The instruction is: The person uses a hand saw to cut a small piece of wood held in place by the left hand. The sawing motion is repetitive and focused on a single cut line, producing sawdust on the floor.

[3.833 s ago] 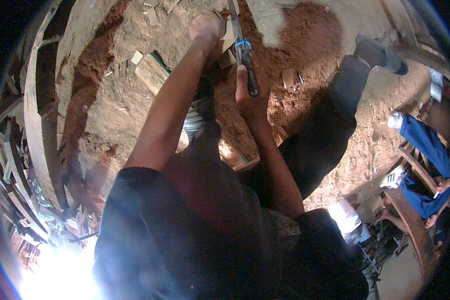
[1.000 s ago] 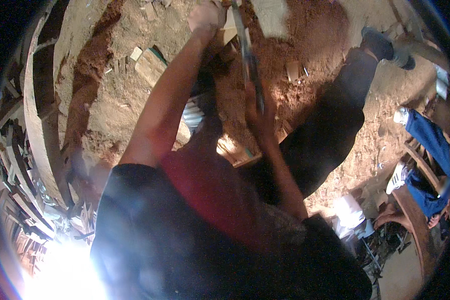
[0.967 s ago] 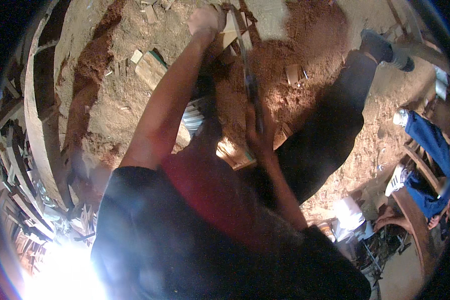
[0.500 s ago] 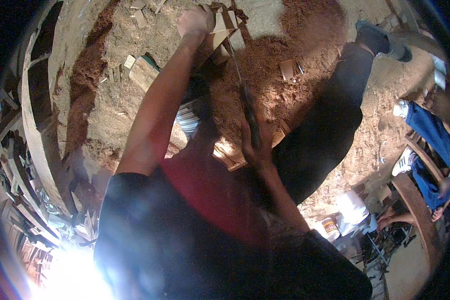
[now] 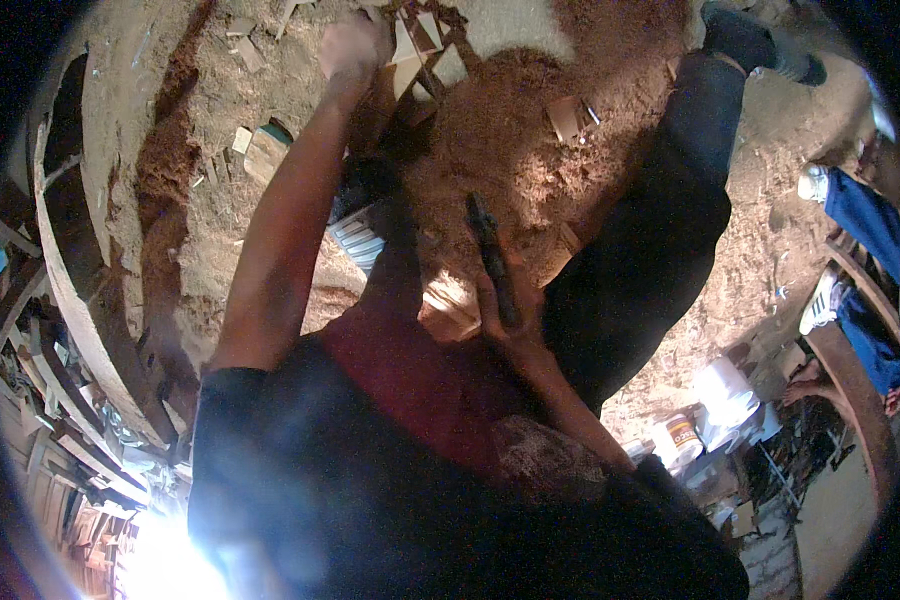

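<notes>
At the top, my left hand point(image 5: 355, 45) is closed beside light, angular wood pieces point(image 5: 410, 65); its fingertips and whatever they grip are hidden. My right hand point(image 5: 515, 315), lower and by my bent right leg, is wrapped round the dark handle of a narrow tool point(image 5: 490, 245). The tool points up and slightly left over the sawdust, apart from the wood pieces. Its thin blade does not show clearly now. A short wood block point(image 5: 265, 155) lies left of my left forearm.
Sawdust point(image 5: 510, 120) and wood scraps cover the floor. My right leg point(image 5: 650, 240) stretches to the upper right. A curved timber point(image 5: 70, 250) and stacked wood stand at left. At lower right are a white bucket point(image 5: 725, 390), a labelled can point(image 5: 678, 438) and another person's legs point(image 5: 865, 225).
The tool in my right hand has drawn back from the wood pieces, and its long blade no longer shows. My left hand and the wood pieces appear shifted slightly left as the view moved.
</notes>
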Action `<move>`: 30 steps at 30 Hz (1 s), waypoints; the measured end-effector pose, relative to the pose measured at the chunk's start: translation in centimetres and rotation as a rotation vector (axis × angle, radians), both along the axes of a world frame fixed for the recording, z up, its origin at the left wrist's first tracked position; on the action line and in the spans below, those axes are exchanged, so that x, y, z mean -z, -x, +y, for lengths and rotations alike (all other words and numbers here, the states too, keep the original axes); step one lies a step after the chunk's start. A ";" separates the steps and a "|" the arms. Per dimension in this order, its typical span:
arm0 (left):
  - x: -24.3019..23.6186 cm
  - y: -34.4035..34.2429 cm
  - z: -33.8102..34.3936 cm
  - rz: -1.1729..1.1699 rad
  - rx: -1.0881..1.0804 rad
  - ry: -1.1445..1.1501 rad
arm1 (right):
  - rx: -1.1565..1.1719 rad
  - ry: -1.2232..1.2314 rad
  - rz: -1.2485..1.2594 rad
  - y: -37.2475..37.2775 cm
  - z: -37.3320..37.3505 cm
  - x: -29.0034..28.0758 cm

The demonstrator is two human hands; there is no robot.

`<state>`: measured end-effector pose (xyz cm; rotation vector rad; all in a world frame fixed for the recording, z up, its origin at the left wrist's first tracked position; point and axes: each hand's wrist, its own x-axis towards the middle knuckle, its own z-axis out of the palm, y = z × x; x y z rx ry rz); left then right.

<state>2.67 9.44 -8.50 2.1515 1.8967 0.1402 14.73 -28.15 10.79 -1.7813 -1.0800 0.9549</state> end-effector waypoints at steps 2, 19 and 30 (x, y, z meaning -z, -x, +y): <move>4.7 4.3 2.6 -0.284 -0.076 0.043 | -0.036 0.034 0.105 0.5 1.3 -0.6; 1.6 -0.2 0.5 -0.106 0.001 0.022 | -0.093 0.073 0.131 -1.3 10.7 2.3; -0.6 1.5 -1.0 -0.003 -0.084 -0.036 | -0.039 0.169 0.108 0.0 2.3 0.6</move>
